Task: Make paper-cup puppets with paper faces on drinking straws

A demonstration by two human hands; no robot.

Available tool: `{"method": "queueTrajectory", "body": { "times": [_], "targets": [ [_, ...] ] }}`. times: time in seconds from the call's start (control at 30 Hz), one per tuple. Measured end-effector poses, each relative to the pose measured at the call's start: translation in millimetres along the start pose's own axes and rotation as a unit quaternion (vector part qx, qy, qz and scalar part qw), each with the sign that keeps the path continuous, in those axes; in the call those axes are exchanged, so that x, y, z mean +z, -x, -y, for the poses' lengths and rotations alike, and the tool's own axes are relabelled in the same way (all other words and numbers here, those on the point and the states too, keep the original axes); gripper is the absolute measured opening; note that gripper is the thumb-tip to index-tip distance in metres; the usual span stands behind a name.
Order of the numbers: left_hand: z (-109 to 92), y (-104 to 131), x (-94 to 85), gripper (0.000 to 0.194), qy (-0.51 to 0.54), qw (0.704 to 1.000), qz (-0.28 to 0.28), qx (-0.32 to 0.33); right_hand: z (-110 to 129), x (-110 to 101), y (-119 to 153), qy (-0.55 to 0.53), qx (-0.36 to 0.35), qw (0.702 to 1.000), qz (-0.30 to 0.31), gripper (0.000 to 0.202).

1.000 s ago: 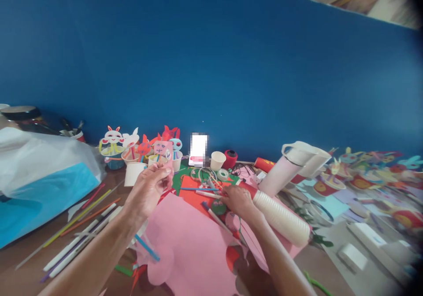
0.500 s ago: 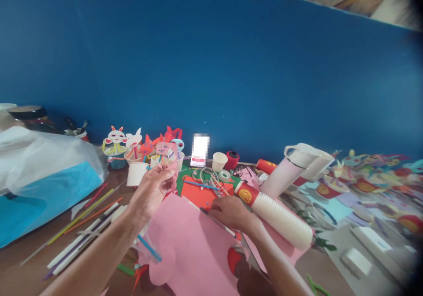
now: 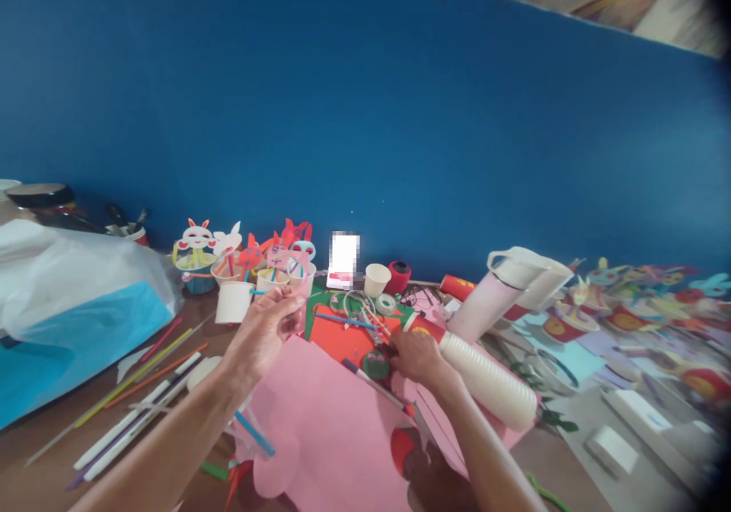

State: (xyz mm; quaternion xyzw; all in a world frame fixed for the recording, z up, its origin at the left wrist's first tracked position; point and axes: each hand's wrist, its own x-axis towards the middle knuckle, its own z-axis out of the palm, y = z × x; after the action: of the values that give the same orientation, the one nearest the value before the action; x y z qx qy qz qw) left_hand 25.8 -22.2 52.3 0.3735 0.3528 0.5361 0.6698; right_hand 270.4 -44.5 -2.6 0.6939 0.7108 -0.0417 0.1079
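Head view: half a second back, the right hand [image 3: 418, 361] lay over the flat green round piece [image 3: 375, 363] and the purple-ended white marker [image 3: 371, 382]. Now it is farther out and to the right, beside the long stack of white paper cups [image 3: 491, 382], leaving both uncovered. Its fingers bend down among thin sticks at the edge of the flat red paper sheet [image 3: 336, 338]; whether they grip anything, I cannot tell. Reading: the right hand is searching or picking among small items while the other keeps the workpiece ready.

Left hand [image 3: 268, 320]: unmoved, thumb and fingers pinched on a small pale-pink paper cutout [image 3: 302, 267], raised beyond the far edge of the large pink paper sheet [image 3: 336, 420], in front of the decorated cups.

Orientation: cutout stands roughly upright, long axis near vertical, free end up. Blurred; facing side not determinable.
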Motion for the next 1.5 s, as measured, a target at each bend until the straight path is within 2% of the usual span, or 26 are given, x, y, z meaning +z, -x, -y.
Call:
{"method": "queueTrajectory", "body": {
  "times": [0.2,0.43,0.63,0.7,0.77,0.8,0.9,1.0,1.07,1.13,1.2,1.3,1.43,1.5],
  "targets": [
    [0,0,3.0,0.016,0.014,1.0,-0.003,-0.005,2,0,-1,0.012,0.018,1.0,-0.011,0.023],
    [3,-1,1.0,0.014,-0.003,1.0,0.023,0.002,-19,-14,10,-0.005,0.035,0.998,-0.054,0.023],
    [4,0,0.2,0.016,-0.011,1.0,0.019,0.007,-26,-28,21,-0.064,0.005,0.993,-0.094,0.029],
    [4,1,1.3,0.016,-0.01,1.0,0.019,0.006,-26,-29,18,-0.145,-0.023,0.981,-0.123,0.031],
    [5,1,2.3,0.016,-0.006,1.0,0.016,0.003,-26,-28,14,-0.304,-0.063,0.938,-0.151,0.03],
    [5,1,2.7,0.015,-0.002,1.0,0.014,0.0,-26,-28,11,-0.4,-0.081,0.9,-0.151,0.031],
    [6,2,2.9,0.015,0.015,1.0,0.007,-0.003,-25,-27,7,-0.631,-0.118,0.761,-0.096,0.036],
    [7,2,2.7,0.015,0.046,0.999,-0.001,-0.01,-17,-31,10,-0.752,-0.16,0.637,-0.06,0.048],
    [9,2,3.0,0.016,0.071,0.997,-0.015,-0.02,-7,-33,14,-0.784,-0.199,0.584,-0.061,0.058],
    [11,3,4.1,0.014,0.076,0.997,-0.019,-0.028,6,-33,19,-0.794,-0.231,0.561,-0.043,0.061],
    [14,4,6.0,0.013,0.07,0.997,-0.018,-0.031,18,-32,22,-0.788,-0.251,0.562,-0.007,0.058],
    [18,7,9.2,0.012,0.07,0.997,-0.014,-0.036,29,-29,26,-0.759,-0.271,0.591,0.025,0.057],
    [19,10,12.7,0.016,0.055,0.998,0.028,-0.025,35,-26,30,-0.706,-0.306,0.638,0.011,0.057],
    [19,12,14.3,0.014,0.042,0.998,0.03,-0.023,38,-24,31,-0.681,-0.31,0.663,0.012,0.053]
  ]
}}
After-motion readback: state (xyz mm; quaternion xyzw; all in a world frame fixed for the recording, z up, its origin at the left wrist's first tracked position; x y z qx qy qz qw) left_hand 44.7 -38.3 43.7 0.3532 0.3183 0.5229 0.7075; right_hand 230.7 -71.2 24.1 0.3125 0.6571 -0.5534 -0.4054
